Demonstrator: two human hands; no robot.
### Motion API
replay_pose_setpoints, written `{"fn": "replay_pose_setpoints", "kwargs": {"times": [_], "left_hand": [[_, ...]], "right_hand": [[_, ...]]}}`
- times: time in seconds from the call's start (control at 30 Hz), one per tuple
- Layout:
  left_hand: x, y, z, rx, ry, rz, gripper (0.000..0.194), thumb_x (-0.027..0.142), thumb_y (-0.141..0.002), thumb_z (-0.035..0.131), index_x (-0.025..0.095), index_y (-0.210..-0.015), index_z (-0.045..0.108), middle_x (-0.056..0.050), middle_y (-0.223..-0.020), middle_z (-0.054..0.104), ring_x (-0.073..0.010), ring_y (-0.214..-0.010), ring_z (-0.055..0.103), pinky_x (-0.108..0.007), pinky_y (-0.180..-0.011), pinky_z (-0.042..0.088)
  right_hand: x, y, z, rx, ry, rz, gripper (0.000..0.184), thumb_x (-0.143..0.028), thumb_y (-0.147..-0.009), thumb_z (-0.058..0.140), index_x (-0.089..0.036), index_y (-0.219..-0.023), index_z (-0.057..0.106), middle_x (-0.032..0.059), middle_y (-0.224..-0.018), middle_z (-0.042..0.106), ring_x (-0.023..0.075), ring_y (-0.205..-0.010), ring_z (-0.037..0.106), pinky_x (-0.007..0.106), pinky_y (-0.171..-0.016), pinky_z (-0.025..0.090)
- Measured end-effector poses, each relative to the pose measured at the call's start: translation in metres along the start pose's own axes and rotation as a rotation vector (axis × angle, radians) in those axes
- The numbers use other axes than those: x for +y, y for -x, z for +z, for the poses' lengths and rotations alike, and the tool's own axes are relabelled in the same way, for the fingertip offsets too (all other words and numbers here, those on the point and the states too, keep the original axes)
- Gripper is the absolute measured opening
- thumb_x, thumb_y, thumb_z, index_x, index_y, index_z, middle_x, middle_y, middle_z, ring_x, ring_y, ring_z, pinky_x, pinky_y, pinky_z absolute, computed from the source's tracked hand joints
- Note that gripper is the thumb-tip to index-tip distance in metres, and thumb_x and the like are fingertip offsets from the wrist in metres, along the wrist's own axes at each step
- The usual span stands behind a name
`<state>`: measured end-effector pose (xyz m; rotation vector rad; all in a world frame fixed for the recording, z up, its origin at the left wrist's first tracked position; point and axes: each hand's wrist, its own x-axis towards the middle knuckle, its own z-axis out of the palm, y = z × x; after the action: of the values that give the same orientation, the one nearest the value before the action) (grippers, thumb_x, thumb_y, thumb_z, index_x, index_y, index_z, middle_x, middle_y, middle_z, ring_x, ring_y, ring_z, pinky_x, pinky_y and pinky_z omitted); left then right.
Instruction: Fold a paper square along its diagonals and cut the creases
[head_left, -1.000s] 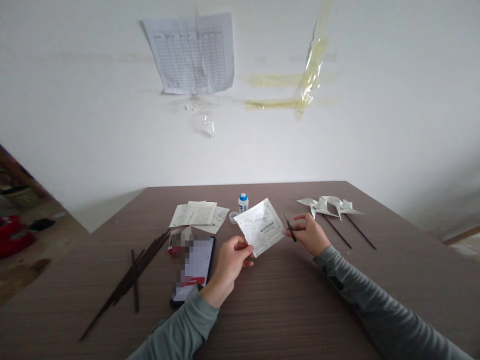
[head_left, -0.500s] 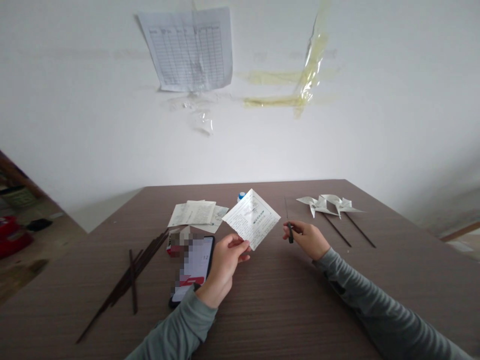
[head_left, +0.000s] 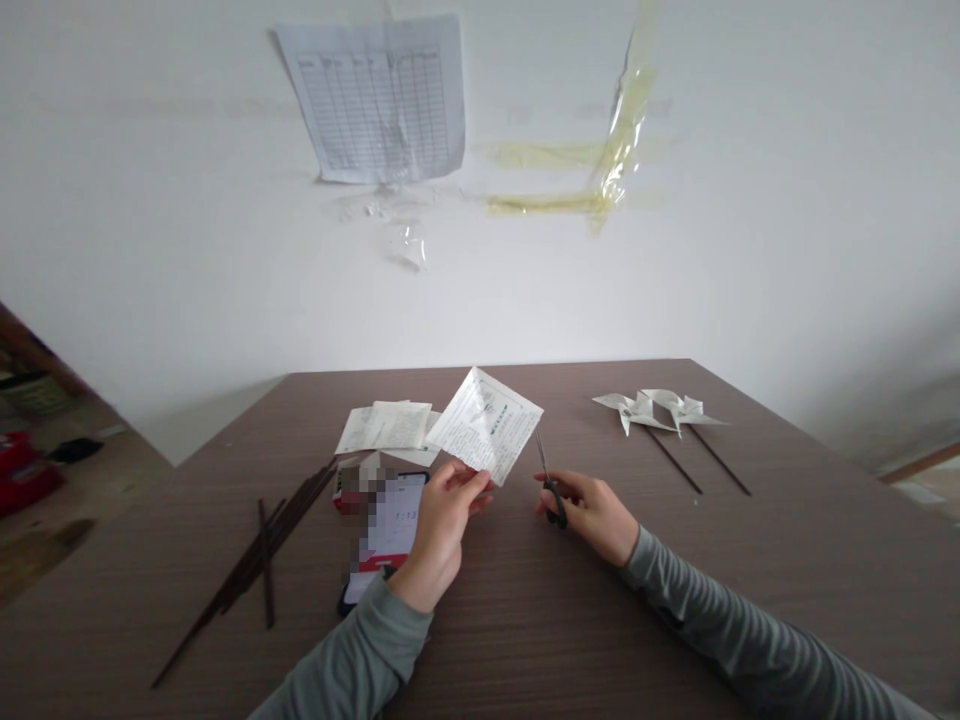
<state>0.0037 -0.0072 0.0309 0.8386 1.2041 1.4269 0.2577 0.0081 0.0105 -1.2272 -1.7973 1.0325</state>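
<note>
Between thumb and fingers, my left hand (head_left: 448, 520) pinches the lower corner of a square sheet of printed paper (head_left: 489, 425). The sheet is held up above the table and shows creases. My right hand (head_left: 596, 512) grips a pair of scissors (head_left: 553, 495) with dark handles. Their thin blades point up, close to the paper's right corner; whether they touch it I cannot tell. A phone (head_left: 394, 525) lies beside my left wrist, partly hidden by it.
Several printed sheets (head_left: 390, 425) lie at the back left of the brown table (head_left: 585, 620). Dark thin sticks (head_left: 259, 550) are bundled at the left. Two paper pinwheels (head_left: 636, 408) on sticks rest at the right. Behind the table is a wall with a taped sheet (head_left: 382, 100).
The paper in my left hand has moved left and turned a little. My right hand has brought the scissors left and slightly down, nearer the paper's right corner.
</note>
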Motion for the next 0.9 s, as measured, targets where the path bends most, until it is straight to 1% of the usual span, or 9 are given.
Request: {"fn": "replay_pose_setpoints", "kwargs": {"times": [0.07,0.13,0.2,0.3,0.37,0.47,0.57,0.73,0.9], "left_hand": [[-0.001,-0.001,0.0,0.003,0.02,0.016,0.048,0.041,-0.065,0.119,0.023,-0.079,0.076,-0.002,-0.085,0.088,-0.0252,-0.09,0.091,-0.032,-0.079,0.075],[-0.001,-0.002,0.0,0.003,0.036,0.024,0.049,0.041,-0.063,0.12,0.024,-0.079,0.077,-0.002,-0.085,0.088,-0.0256,-0.09,0.091,-0.033,-0.079,0.076],[-0.001,-0.002,-0.001,0.004,0.038,0.024,0.051,0.043,-0.062,0.121,0.024,-0.078,0.076,-0.002,-0.085,0.089,-0.0261,-0.09,0.091,-0.034,-0.079,0.076],[0.0,-0.002,-0.001,0.005,0.021,0.023,0.053,0.045,-0.065,0.122,0.024,-0.079,0.075,-0.002,-0.086,0.089,-0.0272,-0.091,0.093,-0.035,-0.079,0.077],[0.0,-0.001,-0.002,-0.001,0.018,0.024,0.052,0.045,-0.067,0.121,0.024,-0.081,0.076,-0.001,-0.087,0.089,-0.0272,-0.092,0.093,-0.035,-0.08,0.078],[0.001,-0.001,-0.001,-0.005,0.04,0.019,0.051,0.043,-0.065,0.121,0.024,-0.082,0.077,-0.001,-0.087,0.089,-0.0262,-0.091,0.093,-0.034,-0.079,0.077],[0.001,0.0,-0.001,-0.006,0.054,0.024,0.053,0.044,-0.062,0.122,0.024,-0.08,0.077,-0.001,-0.086,0.089,-0.0258,-0.09,0.092,-0.033,-0.078,0.076],[0.002,0.0,0.0,-0.014,0.069,0.049,0.058,0.048,-0.059,0.125,0.024,-0.075,0.075,-0.001,-0.082,0.088,-0.0261,-0.088,0.092,-0.033,-0.078,0.076],[0.004,0.002,0.002,-0.011,0.087,0.047,0.059,0.048,-0.055,0.126,0.023,-0.072,0.075,-0.002,-0.082,0.088,-0.0253,-0.086,0.091,-0.033,-0.077,0.075]], "right_hand": [[0.0,0.002,0.003,-0.011,-0.055,0.011,0.063,-0.07,-0.104,0.083,-0.021,-0.144,0.091,0.0127,-0.1,0.1,0.0337,-0.087,0.093,0.048,-0.089,0.076],[-0.002,0.003,0.005,-0.051,-0.129,0.026,0.067,-0.077,-0.101,0.085,-0.021,-0.139,0.088,0.0143,-0.1,0.099,0.034,-0.088,0.093,0.048,-0.089,0.076],[-0.006,0.005,0.007,-0.102,-0.187,0.046,0.067,-0.082,-0.097,0.089,-0.023,-0.129,0.086,0.0143,-0.098,0.099,0.0344,-0.088,0.093,0.048,-0.089,0.077],[-0.014,0.009,0.01,-0.155,-0.217,0.072,0.063,-0.083,-0.093,0.095,-0.026,-0.119,0.085,0.012,-0.094,0.098,0.0339,-0.086,0.092,0.048,-0.089,0.077],[-0.016,0.011,0.013,-0.165,-0.225,0.086,0.062,-0.083,-0.09,0.096,-0.026,-0.114,0.086,0.0115,-0.091,0.097,0.0347,-0.085,0.091,0.049,-0.088,0.077],[-0.013,0.014,0.02,-0.149,-0.235,0.106,0.059,-0.083,-0.086,0.096,-0.029,-0.108,0.088,0.0128,-0.088,0.096,0.0377,-0.083,0.089,0.049,-0.085,0.076],[-0.008,0.015,0.024,-0.165,-0.233,0.097,0.054,-0.079,-0.086,0.098,-0.03,-0.107,0.089,0.0129,-0.088,0.096,0.0398,-0.081,0.089,0.05,-0.084,0.075],[-0.008,0.012,0.027,-0.248,-0.22,0.091,0.066,-0.088,-0.08,0.1,-0.03,-0.107,0.085,0.0137,-0.087,0.094,0.0401,-0.081,0.088,0.052,-0.084,0.076],[-0.004,0.013,0.029,-0.283,-0.217,0.096,0.064,-0.089,-0.084,0.095,-0.03,-0.108,0.084,0.0137,-0.089,0.094,0.0391,-0.081,0.086,0.053,-0.087,0.075]]}}
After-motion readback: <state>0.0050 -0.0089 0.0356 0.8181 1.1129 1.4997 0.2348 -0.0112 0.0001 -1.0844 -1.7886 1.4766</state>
